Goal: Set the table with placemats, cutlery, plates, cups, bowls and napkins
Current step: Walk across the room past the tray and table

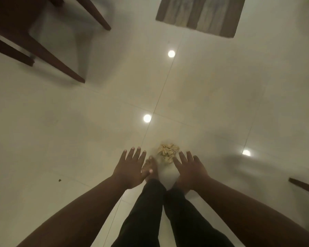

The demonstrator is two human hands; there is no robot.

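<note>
I look straight down at a pale tiled floor. A crumpled cream napkin point(168, 152) lies on the tiles just ahead of my bare feet. My left hand point(132, 166) is stretched out flat with fingers spread, to the left of the napkin and holding nothing. My right hand point(190, 169) is also flat with fingers spread, right beside the napkin's lower right edge; whether it touches the napkin I cannot tell. No table, plates, cups or cutlery are in view.
Dark wooden chair legs point(43, 50) stand at the upper left. A striped brown and beige mat point(200, 13) lies on the floor at the top. Another dark wooden leg point(305, 187) pokes in at the right edge. Ceiling lights reflect off the tiles.
</note>
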